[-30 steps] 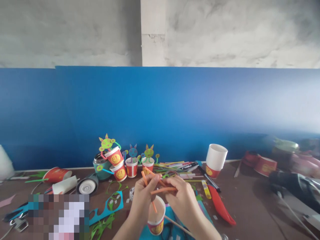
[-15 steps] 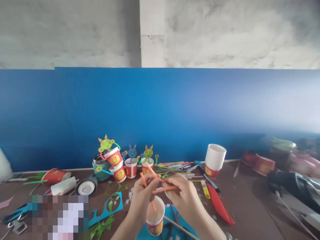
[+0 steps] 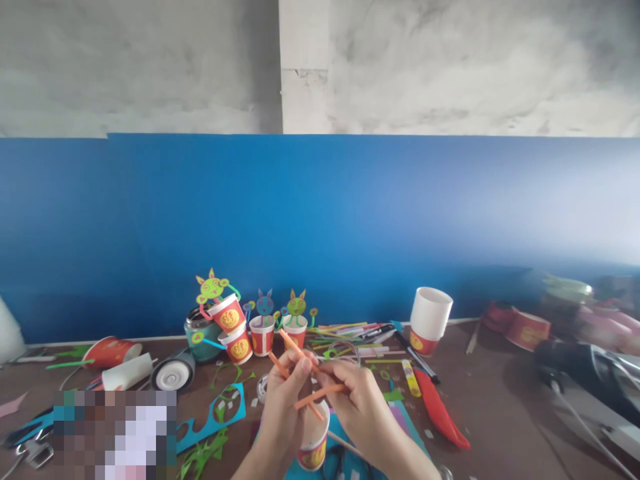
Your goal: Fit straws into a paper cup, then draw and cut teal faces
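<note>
Pinching orange straws (image 3: pixel 293 343) between thumb and fingers, the left hand (image 3: pixel 285 397) sits close to the right hand (image 3: pixel 357 393), their fingertips nearly meeting. Two straw lengths slant up and away past the left thumb, one beside the other; a third crosses below the fingertips, its near end pointing toward the left palm and its other end tucked against the right hand, whose thumb and fingers are bent in on the straws. Exactly how the pieces join is hidden by the fingers. Directly below both hands stands a paper cup (image 3: pixel 313 457), upright and partly covered by the left hand. Beyond the hands lies a bundle of coloured straws (image 3: pixel 350 330), and beyond the left hand, to its left, stand decorated cups (image 3: pixel 237 343). Right of the right hand are a yellow glue stick (image 3: pixel 411 379) and, just beside it, a red pouch-like item (image 3: pixel 443 413). Left of the left hand lies a cut blue sheet (image 3: pixel 235 407).
</note>
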The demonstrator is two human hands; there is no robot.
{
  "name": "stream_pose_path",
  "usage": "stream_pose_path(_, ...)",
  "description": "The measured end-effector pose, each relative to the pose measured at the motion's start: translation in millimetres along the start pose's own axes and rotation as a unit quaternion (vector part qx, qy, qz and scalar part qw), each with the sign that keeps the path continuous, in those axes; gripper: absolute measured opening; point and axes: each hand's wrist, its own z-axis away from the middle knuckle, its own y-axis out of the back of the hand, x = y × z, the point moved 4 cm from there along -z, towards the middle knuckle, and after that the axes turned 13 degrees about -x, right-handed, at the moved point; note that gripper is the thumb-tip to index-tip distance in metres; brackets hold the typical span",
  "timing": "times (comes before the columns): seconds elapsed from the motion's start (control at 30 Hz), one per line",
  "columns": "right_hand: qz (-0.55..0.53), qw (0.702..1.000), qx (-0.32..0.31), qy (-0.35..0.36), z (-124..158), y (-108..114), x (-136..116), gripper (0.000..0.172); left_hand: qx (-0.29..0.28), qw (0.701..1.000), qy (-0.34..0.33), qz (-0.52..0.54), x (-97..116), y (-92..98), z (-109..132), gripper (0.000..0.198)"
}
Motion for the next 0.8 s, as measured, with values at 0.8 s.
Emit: stream_pose_path(0.8,-0.082,0.995,0.065,-0.001,6,-20,7,0.033,0.012,0.999,-0.001,0.047,-1,-11.2,8,0.031)
